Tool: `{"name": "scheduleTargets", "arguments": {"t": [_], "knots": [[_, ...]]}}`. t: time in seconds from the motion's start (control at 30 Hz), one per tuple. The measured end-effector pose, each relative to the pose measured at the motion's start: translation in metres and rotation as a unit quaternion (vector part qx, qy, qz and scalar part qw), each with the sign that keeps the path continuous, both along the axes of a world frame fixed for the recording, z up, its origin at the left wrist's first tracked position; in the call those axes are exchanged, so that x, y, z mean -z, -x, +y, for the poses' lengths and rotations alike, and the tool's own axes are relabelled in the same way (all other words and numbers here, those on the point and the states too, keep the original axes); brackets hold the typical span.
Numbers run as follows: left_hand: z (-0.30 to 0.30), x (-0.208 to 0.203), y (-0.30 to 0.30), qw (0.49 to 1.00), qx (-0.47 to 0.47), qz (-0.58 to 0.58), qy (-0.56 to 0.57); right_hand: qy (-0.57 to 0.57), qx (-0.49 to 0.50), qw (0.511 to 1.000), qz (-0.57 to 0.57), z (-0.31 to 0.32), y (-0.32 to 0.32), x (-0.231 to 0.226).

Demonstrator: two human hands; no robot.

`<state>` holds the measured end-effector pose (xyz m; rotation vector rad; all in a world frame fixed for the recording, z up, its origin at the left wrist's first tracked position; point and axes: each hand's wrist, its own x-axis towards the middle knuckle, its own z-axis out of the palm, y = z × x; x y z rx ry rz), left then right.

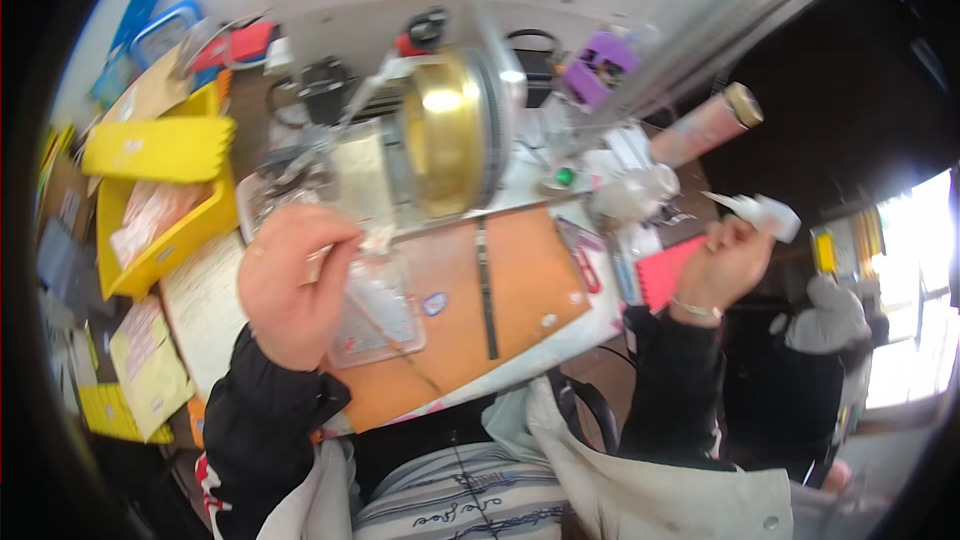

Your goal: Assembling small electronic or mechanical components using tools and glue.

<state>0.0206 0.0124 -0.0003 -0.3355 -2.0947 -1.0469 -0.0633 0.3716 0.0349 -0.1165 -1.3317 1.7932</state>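
My left hand [290,285] is raised over the left part of the worktop, thumb and fingers pinched together; whatever lies between the tips is too small to make out. Beneath and beside it, a clear shallow plastic box [375,325] rests on an orange board [530,260]. A thin stick [378,320] lies across the box, and a dark narrow strip [486,290] runs down the board. Off to the right, my right hand [735,265] is closed around a small white squeeze bottle [775,217], its thin pointed nozzle aimed left.
A gold-coloured wheel [445,130] in a metal frame stands behind the board. Yellow bins [150,240] crowd the left side. At the right are a clear bottle [635,192], a pink roll [705,127], a red notebook [665,270] and a purple container [598,70].
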Motion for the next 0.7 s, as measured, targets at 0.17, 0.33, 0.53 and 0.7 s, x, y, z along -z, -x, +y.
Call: {"name": "scheduleTargets", "arguments": {"t": [0.17,0.33,0.53,0.7], "knots": [[0.004,0.006,0.009,0.999,0.040,0.004,-0.028,0.044,-0.219,0.972,0.075,-0.065,-0.045,-0.006],[-0.005,0.005,0.001,0.999,0.036,0.015,-0.013,-0.093,-0.385,0.905,0.157,-0.148,-0.048,0.017],[-0.008,-0.003,0.000,0.999,0.042,0.010,0.013,-0.065,-0.328,0.922,0.194,-0.186,-0.035,0.045],[-0.011,-0.008,-0.004,0.996,0.078,-0.035,0.002,-0.126,-0.349,0.901,0.223,-0.183,-0.029,0.044]]}}
